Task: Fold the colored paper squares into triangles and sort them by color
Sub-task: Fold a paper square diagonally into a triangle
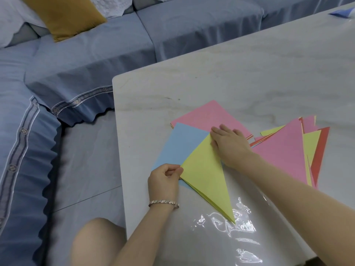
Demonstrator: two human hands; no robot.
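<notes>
A yellow paper folded into a triangle (206, 175) lies on a blue square sheet (182, 144) near the table's left edge. My left hand (165, 180) pinches the triangle's left corner. With flat fingers, my right hand (228, 144) presses on the triangle's upper corner. Behind them sits a stack of paper squares with a pink sheet (207, 116) on top. To the right lies a fanned pile of folded triangles (284, 152) in pink, yellow and red.
The papers rest on a pale marble table (249, 77) whose left edge runs close to my left hand. A clear plastic wrapper (230, 221) lies at the front. A blue sofa (134, 35) with a mustard cushion (67, 16) surrounds the table. A blue object (340, 13) sits far right.
</notes>
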